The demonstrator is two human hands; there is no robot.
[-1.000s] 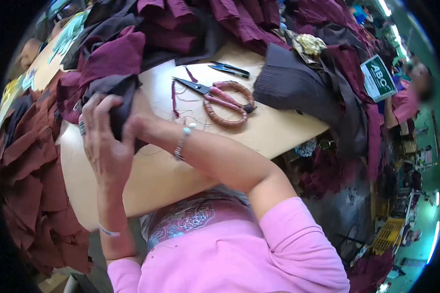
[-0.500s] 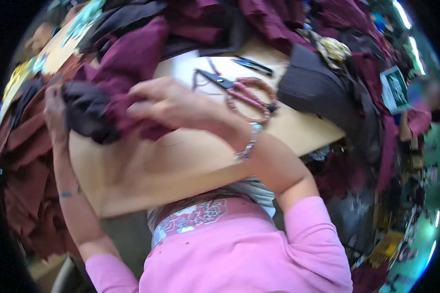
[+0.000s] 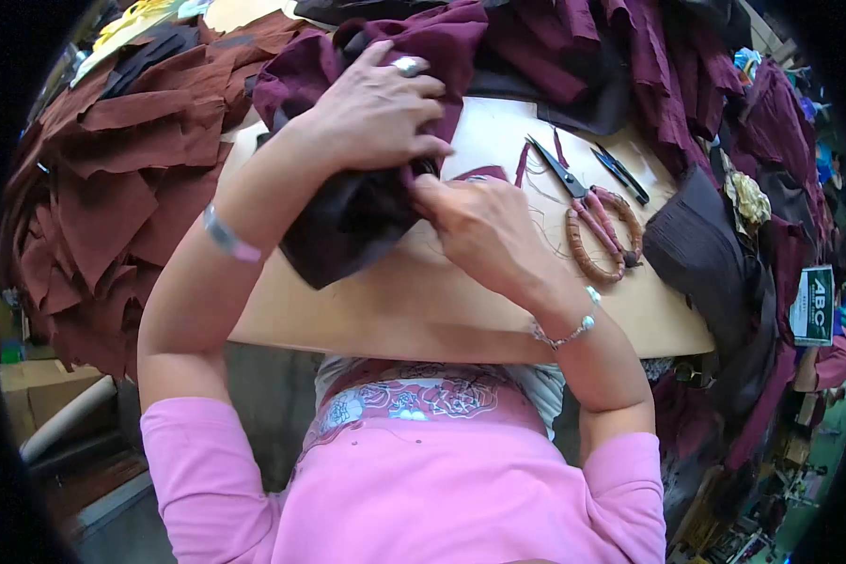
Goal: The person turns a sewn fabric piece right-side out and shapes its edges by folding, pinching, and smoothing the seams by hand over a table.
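My left hand [image 3: 376, 108], with a ring on one finger, lies over a bunched maroon and black garment [image 3: 348, 221] and is closed on it. Beside it, my right hand [image 3: 484, 226] pinches the garment's edge, its fingertips close to my left thumb. The black part of the cloth hangs over the front of the pale table [image 3: 414, 301]. Right of my right hand lie large scissors [image 3: 587, 207] with wrapped handles. Small black snips [image 3: 622, 177] rest behind them. Loose threads and thin maroon strips are near the scissor blades.
Rust-brown cloth pieces [image 3: 113, 188] are heaped on the left. Maroon cloth [image 3: 545, 47] is piled at the back. A pleated black piece [image 3: 696, 230] hangs over the right edge, near a green and white ABC sign [image 3: 813, 305]. Part of a person [image 3: 832, 362] shows beyond it.
The view has swung left, so the table contents appear farther right. My right hand has come back beside my left hand, and the garment has been turned and gathered between them.
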